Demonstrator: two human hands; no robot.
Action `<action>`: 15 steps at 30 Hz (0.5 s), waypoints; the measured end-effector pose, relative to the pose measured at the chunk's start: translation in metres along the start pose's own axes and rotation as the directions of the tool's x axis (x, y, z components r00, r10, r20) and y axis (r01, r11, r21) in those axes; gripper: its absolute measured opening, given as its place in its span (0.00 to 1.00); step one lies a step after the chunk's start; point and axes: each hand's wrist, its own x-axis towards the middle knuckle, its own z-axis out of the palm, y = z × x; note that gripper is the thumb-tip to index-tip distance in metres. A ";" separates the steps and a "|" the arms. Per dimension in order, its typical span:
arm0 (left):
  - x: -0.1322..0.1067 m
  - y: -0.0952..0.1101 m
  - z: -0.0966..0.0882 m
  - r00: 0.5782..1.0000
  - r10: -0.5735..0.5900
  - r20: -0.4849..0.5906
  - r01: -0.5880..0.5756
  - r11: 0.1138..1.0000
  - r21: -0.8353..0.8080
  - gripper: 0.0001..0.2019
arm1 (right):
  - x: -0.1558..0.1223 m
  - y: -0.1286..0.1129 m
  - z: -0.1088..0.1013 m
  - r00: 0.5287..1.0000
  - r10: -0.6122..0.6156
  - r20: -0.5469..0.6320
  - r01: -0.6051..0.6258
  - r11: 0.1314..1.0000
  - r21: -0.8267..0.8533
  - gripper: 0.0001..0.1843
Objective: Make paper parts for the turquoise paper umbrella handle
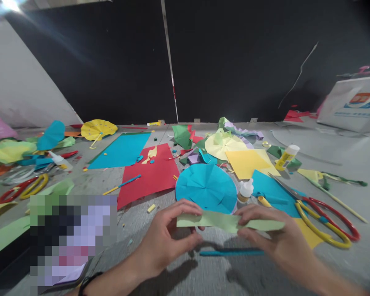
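A pale green paper strip (217, 221) stretches between my two hands above the grey surface. My left hand (168, 240) holds its left end, with fingers curled behind the strip and the thumb apart below it. Near the other end, my right hand (273, 230) pinches the strip between thumb and fingers, and a short tail sticks out past them. Just beyond the strip lies a round, pleated blue paper disc (205, 187). A small white glue bottle (246, 191) stands beside the disc. Below the strip lies a thin blue paper stick (230, 253).
Scissors (323, 222) with red and yellow handles lie at right, near a glue stick (286, 157). Red paper (149, 174), yellow paper (248, 162) and many scraps cover the surface. A pixelated phone-like object (77, 246) is at lower left. A dark panel (117, 61) rises behind.
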 end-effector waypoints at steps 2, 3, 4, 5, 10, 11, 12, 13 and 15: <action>0.000 0.000 -0.001 0.997 0.003 -0.076 -0.004 1.000 -0.021 0.11 | 0.002 0.000 -0.003 0.995 0.101 -0.001 -0.100 0.989 0.113 0.10; 0.001 0.000 -0.002 0.994 -0.008 -0.110 0.004 0.999 -0.032 0.09 | 0.002 0.000 -0.005 0.992 0.127 0.005 -0.126 0.978 0.168 0.12; 0.001 0.000 -0.003 0.991 -0.021 -0.135 0.015 0.999 -0.044 0.08 | 0.001 0.001 -0.006 0.990 0.140 0.012 -0.139 0.968 0.209 0.14; 0.002 0.000 -0.003 0.989 -0.035 -0.146 0.026 0.998 -0.058 0.08 | 0.000 0.002 -0.008 0.989 0.146 0.021 -0.147 0.962 0.231 0.14; 0.004 0.001 -0.003 0.987 -0.007 -0.158 -0.001 0.999 -0.048 0.09 | -0.004 0.002 -0.013 0.996 0.047 0.075 -0.058 0.988 0.143 0.08; 0.003 0.001 -0.002 0.987 0.008 -0.160 -0.012 0.999 -0.030 0.09 | -0.004 -0.001 -0.013 0.998 -0.005 0.064 -0.001 0.996 0.092 0.08; 0.003 0.002 -0.002 0.987 0.020 -0.158 -0.023 1.000 -0.014 0.09 | -0.004 -0.004 -0.014 0.997 -0.071 0.040 0.070 0.997 0.029 0.09; 0.002 0.002 -0.001 0.987 0.029 -0.155 -0.030 1.000 -0.003 0.08 | -0.003 -0.007 -0.015 0.989 -0.148 0.001 0.148 0.988 -0.038 0.12; 0.002 0.002 0.000 0.989 0.026 -0.147 -0.024 1.000 0.012 0.06 | -0.002 -0.015 -0.016 0.945 -0.311 -0.101 0.293 0.942 -0.166 0.19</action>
